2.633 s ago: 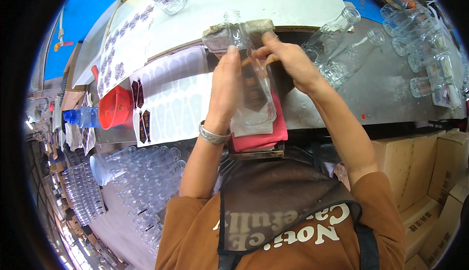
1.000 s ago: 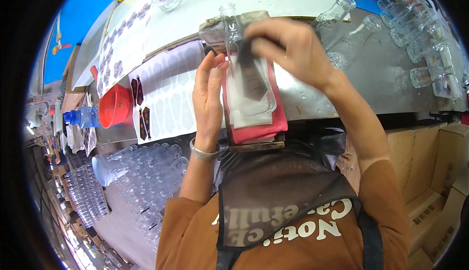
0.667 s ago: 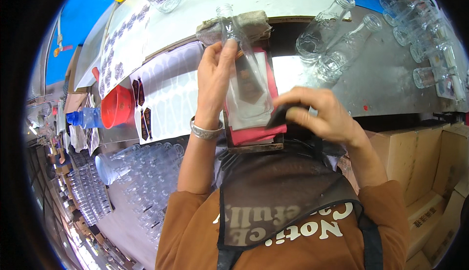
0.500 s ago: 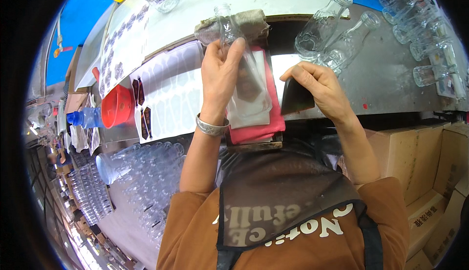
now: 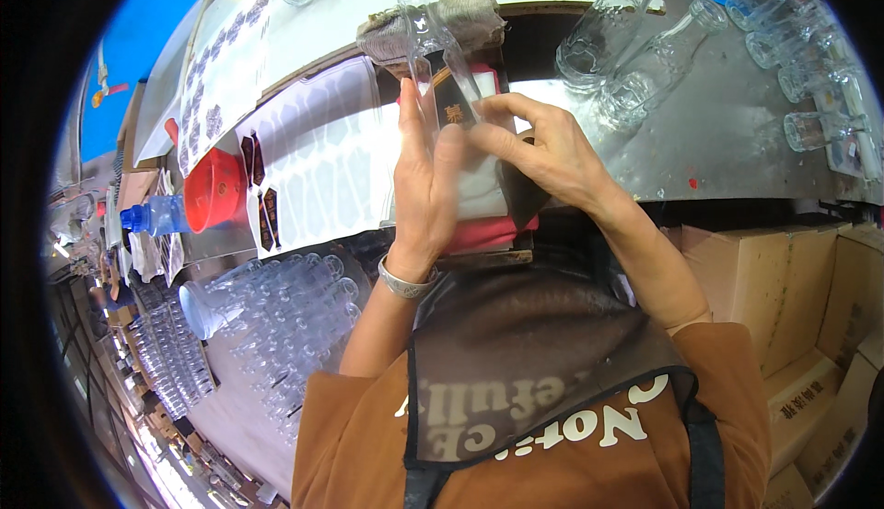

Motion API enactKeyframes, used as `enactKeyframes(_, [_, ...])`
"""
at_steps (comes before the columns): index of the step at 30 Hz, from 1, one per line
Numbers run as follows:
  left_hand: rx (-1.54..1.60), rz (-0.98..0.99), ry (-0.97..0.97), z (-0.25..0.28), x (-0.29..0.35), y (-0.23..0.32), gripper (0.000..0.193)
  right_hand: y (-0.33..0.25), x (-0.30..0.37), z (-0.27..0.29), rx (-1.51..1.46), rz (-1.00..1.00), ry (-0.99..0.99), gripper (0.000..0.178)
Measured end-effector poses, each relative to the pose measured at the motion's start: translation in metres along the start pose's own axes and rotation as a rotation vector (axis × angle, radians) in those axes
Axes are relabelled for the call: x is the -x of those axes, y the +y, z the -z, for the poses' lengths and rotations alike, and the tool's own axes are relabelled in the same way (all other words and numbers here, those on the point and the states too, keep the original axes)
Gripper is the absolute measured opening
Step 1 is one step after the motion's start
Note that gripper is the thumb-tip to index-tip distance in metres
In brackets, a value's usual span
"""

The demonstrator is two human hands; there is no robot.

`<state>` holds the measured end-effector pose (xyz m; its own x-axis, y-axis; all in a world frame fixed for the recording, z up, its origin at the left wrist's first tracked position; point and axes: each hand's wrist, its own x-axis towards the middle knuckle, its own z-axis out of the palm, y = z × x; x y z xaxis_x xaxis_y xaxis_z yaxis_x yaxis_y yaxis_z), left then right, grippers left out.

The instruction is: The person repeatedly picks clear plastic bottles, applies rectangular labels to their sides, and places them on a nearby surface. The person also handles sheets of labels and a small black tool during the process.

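Note:
A clear glass bottle point(image 5: 428, 38) lies with its neck pointing away from me, resting on a rolled grey cloth point(image 5: 474, 23). On its upper side is a dark label point(image 5: 451, 95) with gold marks. My left hand point(image 5: 425, 182) is around the bottle's lower left side, thumb over the top and blurred. My right hand point(image 5: 552, 155) keeps a dark flat scraper-like piece point(image 5: 523, 194) against its palm. The right thumb and index finger touch the label's right edge. Under the bottle are a white cloth point(image 5: 486, 191) and a pink cloth point(image 5: 479, 236).
Left of the bottle lies a label sheet point(image 5: 318, 159) with two dark labels, beside a red container point(image 5: 216, 191). Two glass bottles point(image 5: 612, 26) lie at the right, with several more glasses point(image 5: 810, 130) beyond. Cardboard boxes point(image 5: 764, 279) stand lower right; several bottles point(image 5: 276, 316) stand lower left.
My right hand has moved left onto the bottle, with the dark piece still in it. My left hand has slid lower along the bottle, and the dark label now shows.

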<state>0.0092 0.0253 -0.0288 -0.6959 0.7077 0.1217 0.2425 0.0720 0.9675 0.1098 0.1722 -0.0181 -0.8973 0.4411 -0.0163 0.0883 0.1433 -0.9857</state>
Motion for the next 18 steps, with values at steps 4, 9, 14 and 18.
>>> enactKeyframes(4, [0.057,0.018,0.009,-0.003,0.001,0.012,0.076,0.0,0.001,-0.001,-0.045,0.003,0.014,0.052])
enactKeyframes(9, [0.04,-0.046,-0.005,-0.004,0.003,0.019,0.075,0.003,0.0,-0.001,-0.048,0.013,0.006,0.051])
enactKeyframes(14, [0.332,0.45,0.024,0.001,-0.02,0.066,0.077,0.009,-0.003,0.014,-0.057,-0.004,-0.028,0.044])
enactKeyframes(18, [0.023,-0.061,-0.035,-0.004,0.003,0.027,0.078,-0.007,-0.013,0.03,-0.26,0.064,0.114,0.033])
